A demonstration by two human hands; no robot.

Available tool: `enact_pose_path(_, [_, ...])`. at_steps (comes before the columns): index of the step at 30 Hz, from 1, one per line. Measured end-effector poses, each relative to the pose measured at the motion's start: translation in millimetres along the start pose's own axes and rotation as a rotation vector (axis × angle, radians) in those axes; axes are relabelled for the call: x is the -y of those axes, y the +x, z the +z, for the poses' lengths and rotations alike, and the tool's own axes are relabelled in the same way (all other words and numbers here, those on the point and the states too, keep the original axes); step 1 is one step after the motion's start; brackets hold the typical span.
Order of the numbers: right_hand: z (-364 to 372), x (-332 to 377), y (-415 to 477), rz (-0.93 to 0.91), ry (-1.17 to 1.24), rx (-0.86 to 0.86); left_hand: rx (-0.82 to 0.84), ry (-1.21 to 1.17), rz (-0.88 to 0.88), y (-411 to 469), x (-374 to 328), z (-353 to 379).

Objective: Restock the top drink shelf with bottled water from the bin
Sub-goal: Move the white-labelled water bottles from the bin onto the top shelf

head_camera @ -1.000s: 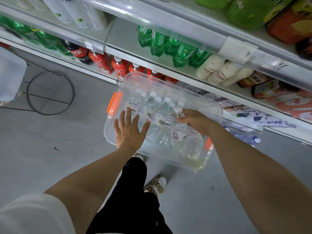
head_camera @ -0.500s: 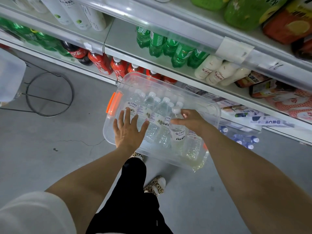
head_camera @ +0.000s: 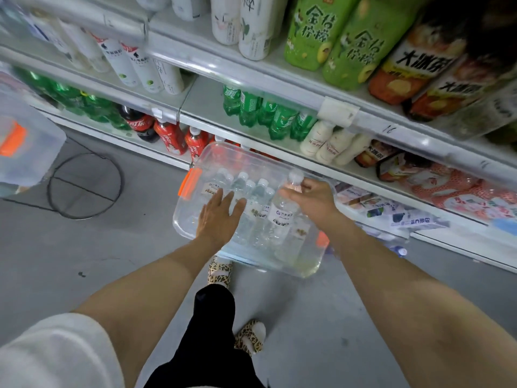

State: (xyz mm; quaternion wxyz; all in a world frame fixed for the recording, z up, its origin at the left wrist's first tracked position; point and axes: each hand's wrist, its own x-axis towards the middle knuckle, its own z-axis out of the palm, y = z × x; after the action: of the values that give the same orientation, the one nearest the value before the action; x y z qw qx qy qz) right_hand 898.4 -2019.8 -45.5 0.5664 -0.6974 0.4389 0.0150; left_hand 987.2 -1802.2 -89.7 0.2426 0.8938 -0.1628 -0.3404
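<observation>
Two hands: both reach down over a clear bin [head_camera: 221, 154]
Left hand [head_camera: 218, 219]: fingers straight and spread wide; palm down above the bottles [head_camera: 246, 189] in the bin; contact cannot be told
Right hand [head_camera: 316, 198]: fingers curled round the neck of a water bottle [head_camera: 282, 212]
Water bottle: clear, white cap, white label with blue print; stands higher than the others, over the bin's middle
Axis: long axis near upright; cap tilted toward the shelves [head_camera: 372, 123]
Bin: orange latch [head_camera: 190, 183]; sits below the shelves

The clear, orange-latched plastic bin [head_camera: 187, 217] sat before the lower shelves [head_camera: 212, 107], packed with white-capped water bottles [head_camera: 258, 191]. One bottle [head_camera: 282, 215] stood above the rest, its neck in the right hand [head_camera: 316, 200].
</observation>
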Motion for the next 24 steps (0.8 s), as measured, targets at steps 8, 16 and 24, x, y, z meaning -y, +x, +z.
enact_pose_path(8, [-51, 70, -48, -0.116, 0.012, -0.16, 0.018, -0.354, 0.188, -69, -69, -31])
enact_pose_path(16, [-111, 182, -120, -0.364, -0.013, -0.276, -0.073, -0.534, 0.431, -125, -166, -93])
enact_pose_path(24, [-172, 337, -195, -0.628, -0.075, -0.441, -0.179, -0.646, 0.743, -173, -259, -198])
